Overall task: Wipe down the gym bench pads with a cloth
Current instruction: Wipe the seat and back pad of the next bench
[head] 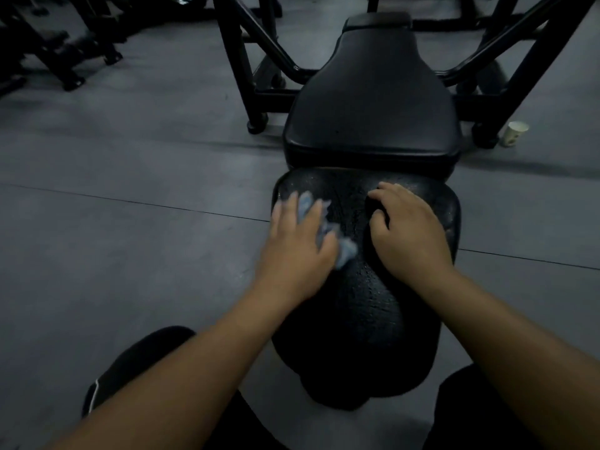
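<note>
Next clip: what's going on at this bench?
A person leans over a black gym bench. Their left hand presses a blue cloth against the left side of the near seat pad, blurred as if mid-wipe. The right hand rests on the pad's right side, fingers bent, holding nothing. The seat pad looks speckled with droplets, while the back pad beyond it looks smooth. A paper cup stands on the floor to the right.
</note>
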Demonstrator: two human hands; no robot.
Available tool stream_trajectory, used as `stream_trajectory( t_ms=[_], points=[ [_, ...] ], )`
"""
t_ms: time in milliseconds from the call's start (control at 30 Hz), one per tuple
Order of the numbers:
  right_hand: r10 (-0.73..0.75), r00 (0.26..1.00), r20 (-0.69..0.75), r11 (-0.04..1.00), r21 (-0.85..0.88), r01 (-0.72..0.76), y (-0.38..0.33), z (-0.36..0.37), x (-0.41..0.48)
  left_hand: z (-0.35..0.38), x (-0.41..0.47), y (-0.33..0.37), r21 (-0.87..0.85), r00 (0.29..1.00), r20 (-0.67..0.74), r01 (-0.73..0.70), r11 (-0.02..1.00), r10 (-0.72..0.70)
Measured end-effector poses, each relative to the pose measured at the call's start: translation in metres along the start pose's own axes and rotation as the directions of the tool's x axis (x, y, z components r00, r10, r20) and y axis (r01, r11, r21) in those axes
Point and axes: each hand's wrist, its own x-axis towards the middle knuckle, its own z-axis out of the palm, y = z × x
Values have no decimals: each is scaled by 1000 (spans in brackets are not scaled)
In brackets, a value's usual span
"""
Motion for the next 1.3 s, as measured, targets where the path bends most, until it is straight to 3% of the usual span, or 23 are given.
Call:
stream_trajectory(
  t_ms=[67, 100, 167, 233, 267, 333, 400, 433, 500, 533, 567, 633, 667, 733, 833, 900, 1000, 1067, 1133, 1233, 1300],
  points=[
    [62, 996, -69, 991, 123, -53, 2, -1, -1, 10, 20, 21, 143, 997, -2, -78, 987, 79],
    [104, 988, -118, 976, 204, -79, 4, -2, -1, 13, 12, 26, 193, 978, 31, -207, 959, 205],
    [177, 964, -197, 934, 343, -101, 6, -5, 0, 7, -25, 19, 210, 882, 117, -471, 856, 457],
    [208, 954, -216, 905, 413, -104, 8, -7, -1, -3, -31, -3, 197, 817, 195, -575, 794, 543],
    [219, 951, -216, 890, 443, -104, 9, -7, -2, -7, -14, -9, 223, 832, 186, -555, 802, 524],
    [263, 941, -214, 838, 534, -113, 10, -10, -3, -6, 32, 1, 244, 925, 114, -379, 893, 362],
    [332, 918, -217, 769, 626, -130, 13, -15, -3, 11, 54, 40, 266, 956, 129, -288, 920, 262],
    [361, 906, -220, 745, 653, -138, 15, -19, -5, 24, 50, 58, 252, 937, 170, -340, 906, 304],
    [355, 900, -254, 764, 633, -123, 23, -29, -10, 34, 26, 74, 177, 828, 242, -550, 817, 505],
    [314, 907, -282, 808, 580, -100, 27, -32, -12, 28, 17, 68, 103, 779, 246, -613, 784, 577],
    [244, 920, -306, 863, 500, -63, 30, -33, -13, 17, 14, 57, -13, 779, 226, -598, 801, 585],
    [81, 962, -261, 943, 332, 10, 24, -30, -9, -5, 27, 34, -200, 874, 154, -429, 881, 461],
    [27, 988, -152, 972, 236, 9, 14, -26, -5, -9, 42, 22, -173, 919, 112, -357, 918, 379],
    [-39, 994, 104, 999, -15, 41, -7, -13, -9, -9, 62, 8, 80, 963, 114, -254, 964, 244],
    [-177, 944, 278, 976, -77, 205, -11, -14, -28, 5, 69, 4, 207, 971, 133, -225, 952, 201],
    [-153, 956, 248, 977, -104, 184, 15, -19, -17, 7, 68, 1, 214, 966, 128, -248, 945, 224],
    [83, 988, 127, 970, -240, -50, 39, -10, 52, 7, 70, 0, 233, 967, 110, -251, 940, 230],
    [149, 989, 19, 958, -251, -140, 22, 6, 80, 8, 71, 0, 229, 967, 112, -249, 941, 228],
    [56, 996, -64, 992, -110, -63, -3, 13, 69, 7, 71, -1, 208, 965, 116, -254, 945, 234],
    [-253, 960, 121, 967, 72, 246, -11, -8, -5, 3, 69, 0, 199, 964, 122, -257, 946, 236],
    [-312, 934, 175, 950, 51, 307, 17, -27, -22, 2, 68, 1, 210, 966, 108, -252, 945, 234]
  ],
)
